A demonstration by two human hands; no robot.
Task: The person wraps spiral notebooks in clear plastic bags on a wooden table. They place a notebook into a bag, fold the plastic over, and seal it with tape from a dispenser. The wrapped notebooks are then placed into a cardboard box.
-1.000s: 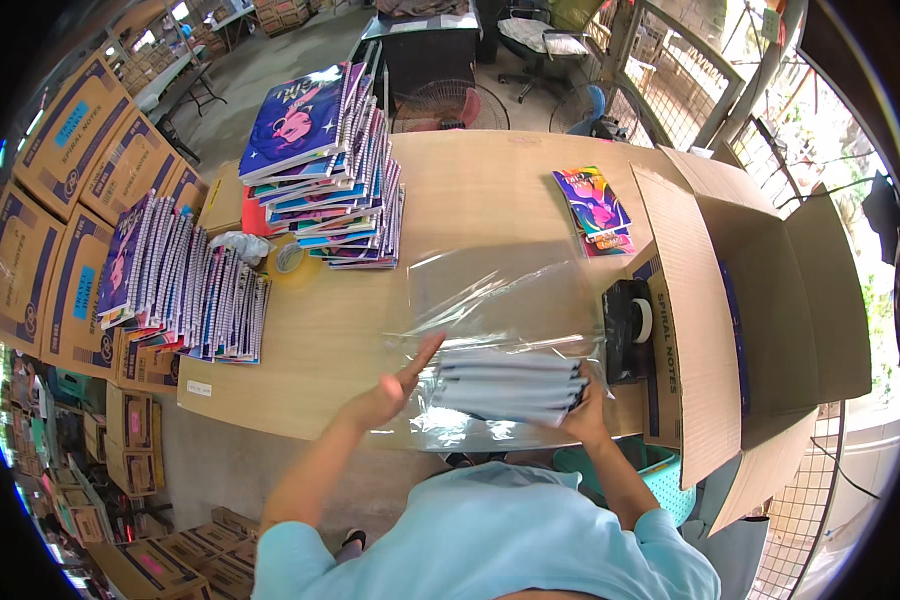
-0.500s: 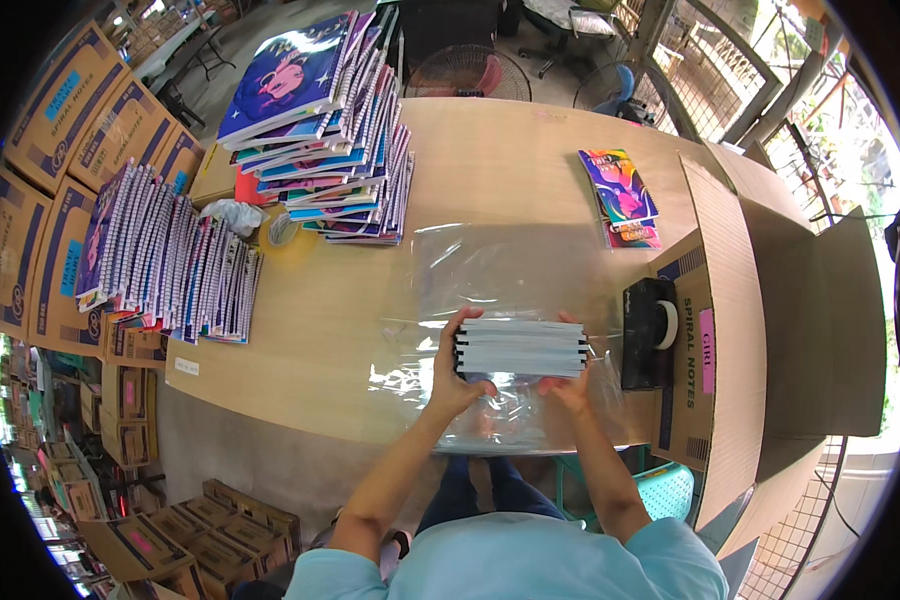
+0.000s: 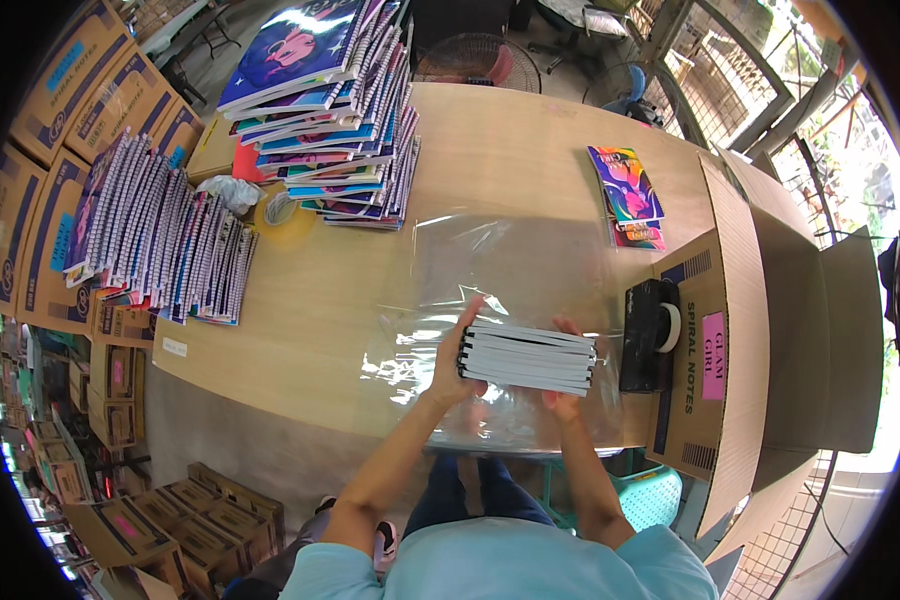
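Between my two hands is a small stack of spiral notebooks (image 3: 527, 358), with white page edges facing up and dark binding bits at the ends. My left hand (image 3: 452, 362) clasps its left end, thumb on the near side and fingers on the far side. At the right end, my right hand (image 3: 567, 402) grips it with the thumb near me and fingertips showing beyond the far edge. Under the stack and hands, a clear plastic sheet (image 3: 510, 255) lies spread on the wooden table (image 3: 320, 300).
Right of the sheet stand a black tape dispenser (image 3: 642, 350) and an open cardboard box (image 3: 692, 290). Two colourful notebooks (image 3: 625, 185) lie beyond. Notebook piles (image 3: 360, 140) (image 3: 170, 240) and a clear tape roll (image 3: 281, 208) occupy the left, beside stacked cartons (image 3: 55, 220).
The notebook stack has shifted slightly right and toward me, and its right end now tilts nearer to me. Both hands keep their hold. The whole view has turned slightly.
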